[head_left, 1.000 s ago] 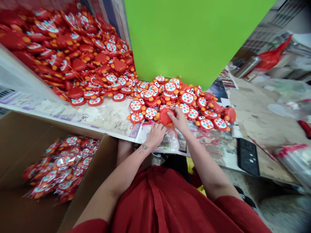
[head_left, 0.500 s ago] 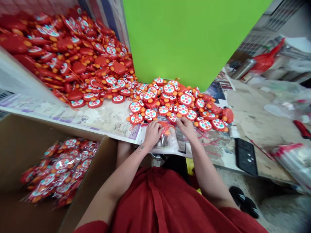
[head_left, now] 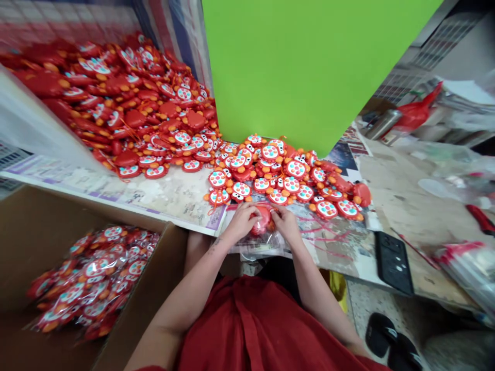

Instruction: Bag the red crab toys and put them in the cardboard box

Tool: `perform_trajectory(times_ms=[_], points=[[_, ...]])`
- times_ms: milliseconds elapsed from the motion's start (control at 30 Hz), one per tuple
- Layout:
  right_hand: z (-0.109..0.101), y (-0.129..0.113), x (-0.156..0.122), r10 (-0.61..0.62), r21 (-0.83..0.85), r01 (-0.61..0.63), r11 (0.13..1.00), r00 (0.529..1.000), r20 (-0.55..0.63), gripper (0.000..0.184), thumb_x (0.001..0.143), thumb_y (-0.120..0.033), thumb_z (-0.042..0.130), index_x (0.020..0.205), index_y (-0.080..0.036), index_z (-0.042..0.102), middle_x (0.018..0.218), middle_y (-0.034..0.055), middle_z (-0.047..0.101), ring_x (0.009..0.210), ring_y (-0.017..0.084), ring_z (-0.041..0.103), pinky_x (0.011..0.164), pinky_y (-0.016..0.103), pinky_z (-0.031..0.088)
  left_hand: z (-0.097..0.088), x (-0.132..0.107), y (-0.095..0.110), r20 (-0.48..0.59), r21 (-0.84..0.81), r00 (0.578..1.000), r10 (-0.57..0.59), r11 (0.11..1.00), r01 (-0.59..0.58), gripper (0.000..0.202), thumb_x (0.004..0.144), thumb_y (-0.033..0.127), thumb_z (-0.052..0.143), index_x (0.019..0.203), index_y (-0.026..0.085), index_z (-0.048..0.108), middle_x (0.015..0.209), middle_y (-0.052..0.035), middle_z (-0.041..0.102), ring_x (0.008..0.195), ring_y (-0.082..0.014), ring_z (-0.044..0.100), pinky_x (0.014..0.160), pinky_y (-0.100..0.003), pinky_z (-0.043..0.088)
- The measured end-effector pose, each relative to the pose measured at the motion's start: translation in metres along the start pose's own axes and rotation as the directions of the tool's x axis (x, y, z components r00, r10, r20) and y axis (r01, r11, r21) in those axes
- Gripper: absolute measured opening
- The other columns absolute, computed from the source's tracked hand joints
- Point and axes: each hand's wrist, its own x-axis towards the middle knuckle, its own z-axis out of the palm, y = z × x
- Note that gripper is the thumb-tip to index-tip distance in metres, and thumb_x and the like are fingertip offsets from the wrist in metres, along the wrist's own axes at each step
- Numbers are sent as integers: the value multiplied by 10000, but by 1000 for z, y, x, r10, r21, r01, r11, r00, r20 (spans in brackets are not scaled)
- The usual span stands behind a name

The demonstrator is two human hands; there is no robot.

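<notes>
Bagging looks underway — both hands, left hand (head_left: 240, 221) and right hand (head_left: 285, 222), clamp fingers on a red toy (head_left: 263, 222) inside its clear bag (head_left: 266, 238) at the worktop's near edge — sealing seemingly follows.

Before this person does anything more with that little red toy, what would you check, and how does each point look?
1. Both hands on the toy: ok. The left hand and right hand close on the red toy from either side.
2. Toy inside the clear bag: cannot tell; the fingers hide the opening.
3. Work done over the table edge, not over the floor: ok.
4. More loose toys within reach: ok; the small pile lies just beyond the hands.
5. Room in the cardboard box for bagged toys: ok; they cover only part of its floor.
</notes>
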Motion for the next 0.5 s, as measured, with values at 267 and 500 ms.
perform_trajectory(times_ms=[267, 500], points=[[7, -17, -15, 3, 246, 39, 968, 986, -168, 393, 890, -359, 501, 1258, -222, 520, 853, 34, 637, 645, 181, 625, 618, 334, 525, -2, 4, 9, 15, -80, 993, -116, 990, 116, 77, 900, 192, 536, 941, 195, 600, 926, -53, 683, 925, -220, 632, 871, -367, 492], [1, -22, -21, -35, 330, 114, 937, 971, -235, 419, 930, -446, 465, 1301, -251, 466, 849, 19, 601, 694, 184, 650, 660, 347, 552, -1, -12, -12, -112, -559, 893, -436, 771, 306, 371, 906, 339, 558, 1226, 153, 539, 1221, -141, 628, 1099, -232, 609, 903, -368, 501]])
